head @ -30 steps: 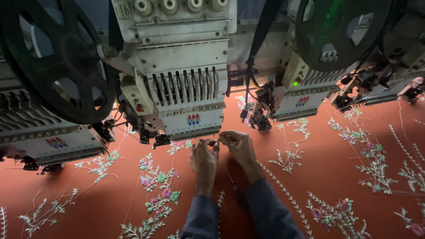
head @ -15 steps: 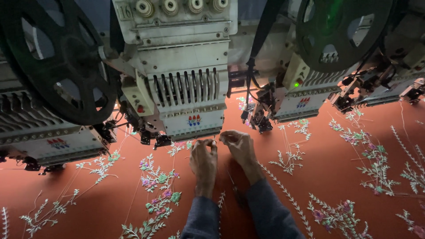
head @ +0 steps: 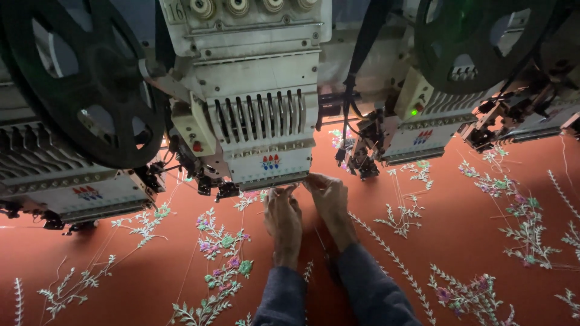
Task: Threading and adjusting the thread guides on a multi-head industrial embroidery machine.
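Observation:
My left hand [head: 283,218] and my right hand [head: 329,202] reach forward over red fabric [head: 459,241] to the lower edge of a white embroidery machine head [head: 266,130]. Both hands pinch with fingertips close together, just under the head's needle area. A fine thread seems to run between the fingertips, but it is too thin to be sure. Dark blue sleeves cover both forearms. Floral embroidery [head: 220,265] in white, green and purple lies to the left of my left hand.
More machine heads stand to the left [head: 72,187] and right [head: 423,130]. Large black spoked reels [head: 90,84] hang at upper left and upper right [head: 477,36]. A green light [head: 414,111] glows on the right head. Embroidered sprigs [head: 519,211] dot the fabric.
Both hands have moved slightly up and closer to the machine head's lower edge. The fingertips stay pinched together.

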